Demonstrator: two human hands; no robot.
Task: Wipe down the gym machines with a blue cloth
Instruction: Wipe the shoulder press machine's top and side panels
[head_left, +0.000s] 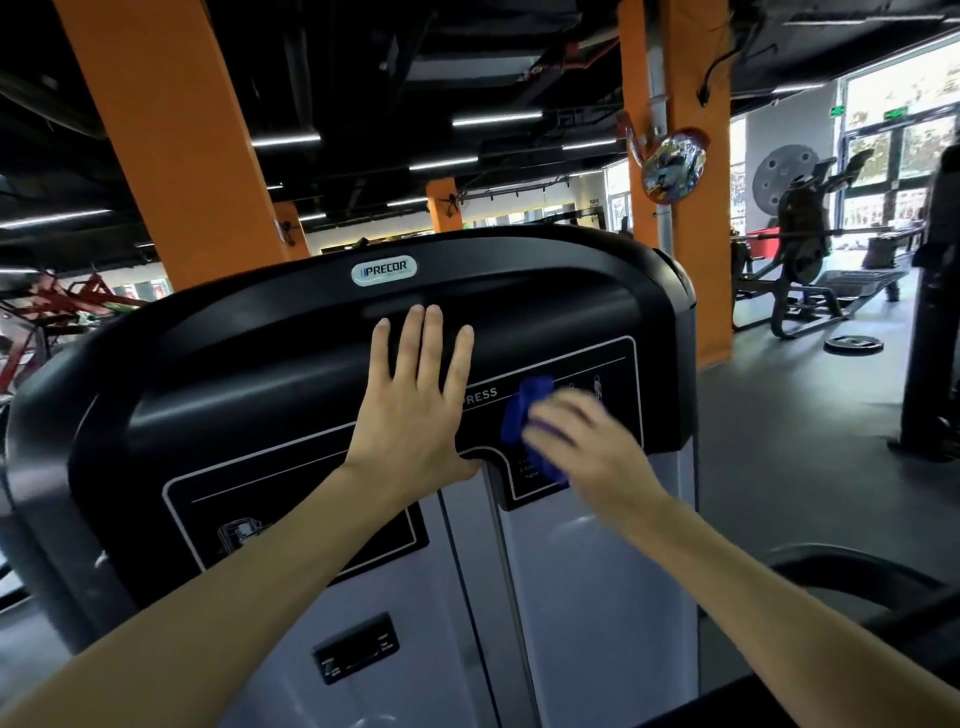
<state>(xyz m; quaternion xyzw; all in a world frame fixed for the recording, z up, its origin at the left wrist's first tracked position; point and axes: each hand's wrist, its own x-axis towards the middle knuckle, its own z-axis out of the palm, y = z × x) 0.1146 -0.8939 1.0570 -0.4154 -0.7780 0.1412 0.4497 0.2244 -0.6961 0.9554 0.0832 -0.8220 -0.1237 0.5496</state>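
On the machine's black shroud (545, 291), my left hand (415, 410) lies flat, fingers spread; right hand (582, 441), blurred, presses the bunched blue cloth (519, 415) against the label panel (613, 364). Cloth looks soft, light; bunch it under the palm.

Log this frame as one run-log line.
left hand: flat on machine shroud | right hand: blurred, presses blue cloth on instruction placard | stage: wiping

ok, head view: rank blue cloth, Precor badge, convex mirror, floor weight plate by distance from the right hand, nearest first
1. blue cloth: under the right hand, against the machine's instruction panel.
2. Precor badge: up and left, on the black top cover.
3. convex mirror: on the orange pillar behind the machine.
4. weight plate: on the floor, far right.
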